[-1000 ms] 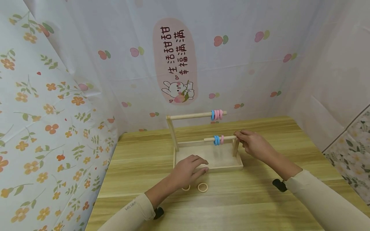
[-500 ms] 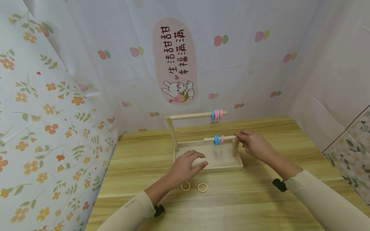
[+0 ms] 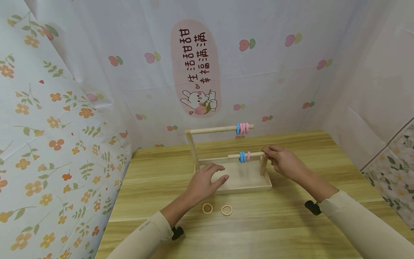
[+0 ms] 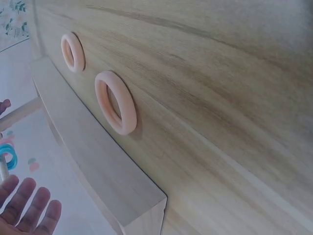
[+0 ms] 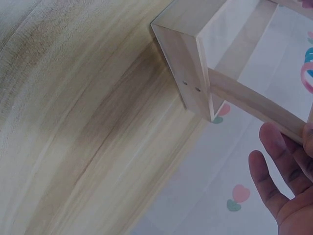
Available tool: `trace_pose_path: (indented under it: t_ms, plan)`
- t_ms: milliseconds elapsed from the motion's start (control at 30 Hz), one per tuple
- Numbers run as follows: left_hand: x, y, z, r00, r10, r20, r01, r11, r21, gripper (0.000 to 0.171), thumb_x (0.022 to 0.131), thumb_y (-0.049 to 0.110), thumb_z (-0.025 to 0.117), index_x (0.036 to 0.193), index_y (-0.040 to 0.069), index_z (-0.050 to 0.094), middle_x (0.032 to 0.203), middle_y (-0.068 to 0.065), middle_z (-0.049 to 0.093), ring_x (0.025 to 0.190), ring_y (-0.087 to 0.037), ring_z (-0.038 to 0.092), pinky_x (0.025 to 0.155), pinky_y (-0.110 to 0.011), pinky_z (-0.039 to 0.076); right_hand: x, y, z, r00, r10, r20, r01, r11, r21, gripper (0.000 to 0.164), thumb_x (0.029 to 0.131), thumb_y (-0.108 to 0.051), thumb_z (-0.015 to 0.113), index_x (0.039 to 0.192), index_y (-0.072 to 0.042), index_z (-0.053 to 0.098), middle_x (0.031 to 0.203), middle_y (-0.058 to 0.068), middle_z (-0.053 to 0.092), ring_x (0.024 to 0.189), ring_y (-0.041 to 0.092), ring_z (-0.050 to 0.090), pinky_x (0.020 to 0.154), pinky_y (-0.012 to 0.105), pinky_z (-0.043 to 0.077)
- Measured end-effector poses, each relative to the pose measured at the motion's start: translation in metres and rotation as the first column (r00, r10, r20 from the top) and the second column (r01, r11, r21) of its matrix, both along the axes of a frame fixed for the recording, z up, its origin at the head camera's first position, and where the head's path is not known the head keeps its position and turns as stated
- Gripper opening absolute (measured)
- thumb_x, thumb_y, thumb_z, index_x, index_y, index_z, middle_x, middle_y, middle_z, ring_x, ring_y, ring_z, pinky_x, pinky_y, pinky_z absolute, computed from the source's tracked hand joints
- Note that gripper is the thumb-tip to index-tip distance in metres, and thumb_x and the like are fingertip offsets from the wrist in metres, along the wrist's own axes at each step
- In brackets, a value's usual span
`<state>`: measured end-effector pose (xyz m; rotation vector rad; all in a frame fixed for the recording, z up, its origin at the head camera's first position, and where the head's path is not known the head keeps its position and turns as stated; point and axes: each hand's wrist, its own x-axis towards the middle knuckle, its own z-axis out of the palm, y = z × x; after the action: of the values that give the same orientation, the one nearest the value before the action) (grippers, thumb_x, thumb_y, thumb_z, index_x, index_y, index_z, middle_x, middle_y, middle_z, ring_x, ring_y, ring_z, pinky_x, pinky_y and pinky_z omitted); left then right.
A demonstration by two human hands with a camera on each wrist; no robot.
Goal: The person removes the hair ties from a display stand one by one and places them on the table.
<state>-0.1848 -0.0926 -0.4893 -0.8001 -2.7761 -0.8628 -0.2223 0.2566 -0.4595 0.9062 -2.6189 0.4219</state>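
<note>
A wooden rack [image 3: 245, 187] with a shallow tray base and two pegs stands on the table. Blue and pink rings [image 3: 242, 128] hang near the free end of the tall peg. More blue and pink rings [image 3: 242, 157] hang on the short peg. My right hand [image 3: 284, 162] grips the top of the right post [image 5: 254, 103] between thumb and fingers. Over the left part of the tray, my left hand [image 3: 205, 181] hovers with thumb and fingers apart, holding nothing. Two plain wooden rings [image 4: 116, 103] lie flat on the table in front of the rack.
The wood-grain table [image 3: 258, 230] ends at the back against a white printed curtain [image 3: 275, 90]. A floral cloth [image 3: 58, 162] hangs along the left side. Black wrist-camera straps [image 3: 312, 208] sit at both cuffs.
My left hand has drawn a little to the left and back over the tray, its thumb and fingers spreading wider. One plain ring came out from under it. My right hand stays put.
</note>
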Motion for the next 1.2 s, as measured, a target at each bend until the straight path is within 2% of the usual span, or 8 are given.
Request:
trace_pose_path:
  t_ms: [200, 333, 567, 867, 1200]
  plan:
    - [-0.003, -0.001, 0.002, 0.998, 0.051, 0.032, -0.051, 0.999, 0.018, 0.053, 0.111, 0.052, 0.065, 0.148, 0.015, 0.067, 0.139, -0.005, 0.076, 0.132, -0.029, 0.072, 0.108, -0.053, 0.061, 0.0, 0.0, 0.0, 1.0, -0.007, -0.003, 0.007, 1.0, 0.004, 0.041, 0.092, 0.015, 0.076, 0.133, 0.01, 0.074, 0.117, 0.022, 0.076, 0.084, 0.029, 0.076, 0.069, 0.04, 0.064]
    - [-0.005, -0.001, 0.004, 0.997, 0.065, 0.035, -0.066, 0.997, 0.037, 0.054, 0.111, 0.05, 0.066, 0.15, 0.013, 0.065, 0.137, -0.007, 0.077, 0.13, -0.029, 0.073, 0.105, -0.054, 0.062, 0.0, -0.001, 0.0, 1.0, -0.013, -0.005, 0.013, 1.0, 0.005, 0.041, 0.093, 0.015, 0.076, 0.133, 0.009, 0.074, 0.116, 0.021, 0.076, 0.082, 0.027, 0.075, 0.067, 0.039, 0.063]
    - [-0.01, 0.0, 0.006, 0.998, 0.066, 0.022, -0.068, 0.995, 0.067, 0.055, 0.11, 0.049, 0.067, 0.152, 0.013, 0.062, 0.137, -0.006, 0.077, 0.129, -0.027, 0.073, 0.105, -0.051, 0.062, 0.0, -0.001, -0.001, 1.0, -0.012, -0.009, 0.012, 1.0, -0.002, 0.04, 0.093, 0.015, 0.075, 0.132, 0.009, 0.075, 0.114, 0.019, 0.076, 0.08, 0.024, 0.073, 0.066, 0.037, 0.061]
    - [-0.014, 0.003, 0.009, 0.997, 0.068, 0.023, -0.07, 0.996, 0.062, 0.057, 0.11, 0.05, 0.068, 0.154, 0.015, 0.061, 0.14, -0.005, 0.075, 0.131, -0.025, 0.073, 0.106, -0.052, 0.062, -0.001, 0.0, -0.001, 1.0, -0.008, -0.004, 0.008, 1.0, -0.007, 0.04, 0.094, 0.014, 0.075, 0.133, 0.009, 0.075, 0.116, 0.021, 0.076, 0.081, 0.027, 0.075, 0.067, 0.038, 0.063]
    - [-0.018, 0.005, 0.011, 0.997, 0.068, 0.039, -0.07, 0.995, 0.066, 0.06, 0.108, 0.05, 0.07, 0.155, 0.013, 0.061, 0.145, -0.008, 0.073, 0.135, -0.03, 0.07, 0.111, -0.054, 0.059, -0.001, 0.0, -0.002, 1.0, -0.01, 0.003, 0.01, 1.0, -0.009, 0.039, 0.094, 0.013, 0.075, 0.133, 0.008, 0.075, 0.117, 0.021, 0.076, 0.082, 0.026, 0.075, 0.068, 0.039, 0.063]
